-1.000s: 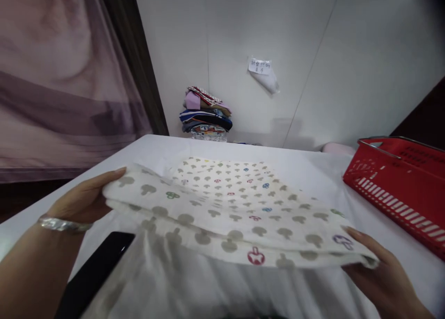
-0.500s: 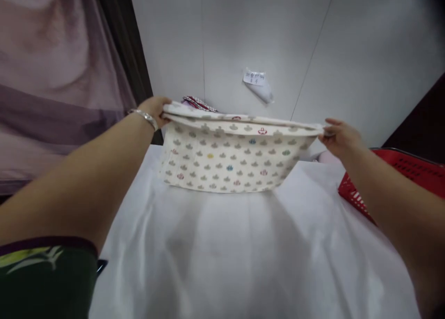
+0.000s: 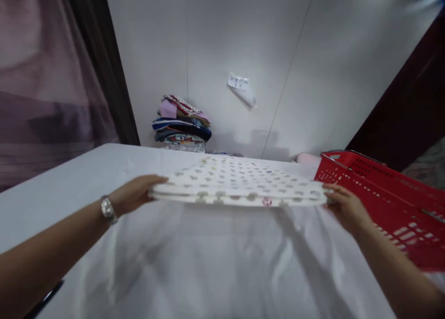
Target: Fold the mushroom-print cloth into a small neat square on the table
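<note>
While left hand (image 3: 134, 199) and right hand (image 3: 346, 208) grip the folded cloth (image 3: 239, 185), red basket (image 3: 385, 191) alongside, clothes stack (image 3: 182, 124) beyond.

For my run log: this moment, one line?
left hand: holds folded cloth, left end | right hand: holds right end | cloth: flat, over table

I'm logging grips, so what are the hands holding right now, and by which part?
A folded white patterned cloth: the left hand grips its near left corner, the right hand its near right corner.

The wall note (image 3: 238, 82) bears marks, possibly writing, too small to read; the red basket (image 3: 378, 189) is cut at right.
</note>
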`<state>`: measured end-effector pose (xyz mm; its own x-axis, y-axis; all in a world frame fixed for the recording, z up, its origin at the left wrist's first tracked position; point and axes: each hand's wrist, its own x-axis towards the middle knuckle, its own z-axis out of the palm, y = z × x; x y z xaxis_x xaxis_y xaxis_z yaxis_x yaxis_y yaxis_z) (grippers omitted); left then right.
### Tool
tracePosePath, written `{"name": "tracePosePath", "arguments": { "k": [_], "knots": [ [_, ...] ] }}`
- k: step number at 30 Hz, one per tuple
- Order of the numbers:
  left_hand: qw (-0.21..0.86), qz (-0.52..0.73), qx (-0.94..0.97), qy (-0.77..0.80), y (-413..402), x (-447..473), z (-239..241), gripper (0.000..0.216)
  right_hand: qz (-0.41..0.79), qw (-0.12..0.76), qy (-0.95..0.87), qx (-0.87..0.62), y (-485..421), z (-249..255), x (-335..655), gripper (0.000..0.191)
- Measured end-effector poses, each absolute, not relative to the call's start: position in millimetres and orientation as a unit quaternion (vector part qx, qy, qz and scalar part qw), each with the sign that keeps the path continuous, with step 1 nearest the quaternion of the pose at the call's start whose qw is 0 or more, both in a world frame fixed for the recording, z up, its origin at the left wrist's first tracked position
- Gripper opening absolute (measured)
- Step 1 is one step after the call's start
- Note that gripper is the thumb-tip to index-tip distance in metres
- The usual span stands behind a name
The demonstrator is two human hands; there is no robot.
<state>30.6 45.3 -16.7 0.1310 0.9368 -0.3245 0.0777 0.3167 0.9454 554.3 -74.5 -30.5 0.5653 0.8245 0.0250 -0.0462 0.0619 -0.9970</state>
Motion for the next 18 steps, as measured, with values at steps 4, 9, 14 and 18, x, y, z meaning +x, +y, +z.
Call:
{"name": "tracePosePath", "arguments": {
  "k": [4, 9, 14, 18],
  "knots": [
    [0.591, 0.234, 0.422, 0.646, -6, 37, -93, 0.035, 0.416, 0.560, -0.215, -0.683, -149, -122, 545, 0.031],
    [0.526, 0.212, 0.449, 0.690, -28, 35, -113, 0.038, 0.426, 0.560, -0.207, -0.679, -191, -149, 539, 0.036],
    [0.324, 0.103, 0.609, 0.717, -42, 31, -116, 0.030, 0.384, 0.459, -0.273, -0.753, -197, -151, 544, 0.039],
    [0.164, 0.057, 0.671, 0.721, -55, 38, -120, 0.033, 0.187, 0.321, -0.462, -0.805, -201, -153, 546, 0.032]
  ]
}}
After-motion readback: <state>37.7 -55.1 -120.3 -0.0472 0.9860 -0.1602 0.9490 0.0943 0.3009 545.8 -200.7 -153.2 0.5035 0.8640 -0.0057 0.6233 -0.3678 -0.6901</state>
